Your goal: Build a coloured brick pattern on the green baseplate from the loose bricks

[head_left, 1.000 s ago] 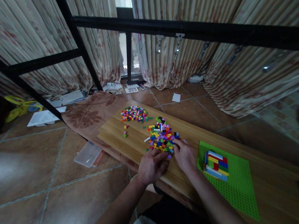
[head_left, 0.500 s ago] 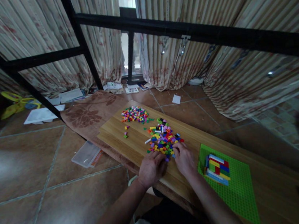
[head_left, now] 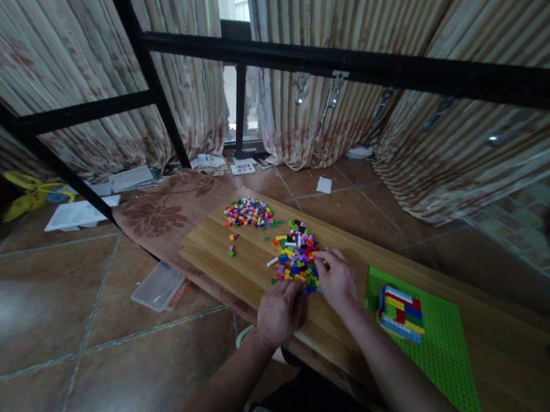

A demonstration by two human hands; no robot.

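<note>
A loose pile of colourful bricks (head_left: 295,250) lies on the wooden table (head_left: 222,266). My left hand (head_left: 278,309) rests at the near edge of this pile, its fingers curled, and what they hold, if anything, is hidden. At the pile's right side my right hand (head_left: 337,278) has thumb and fingers pinched together; anything between them is too small to make out. To the right, a green baseplate (head_left: 443,352) carries a low block of joined bricks (head_left: 399,313) in white, red, yellow, blue and green.
A second pile of smaller pieces (head_left: 247,213) sits at the table's far end, with a few stray bricks (head_left: 231,251) nearby. A clear plastic lid (head_left: 158,287) lies on the floor at the left. Black metal bars (head_left: 338,64) cross in front of the curtains.
My right hand has moved slightly up and left over the edge of the brick pile. My left hand has barely moved.
</note>
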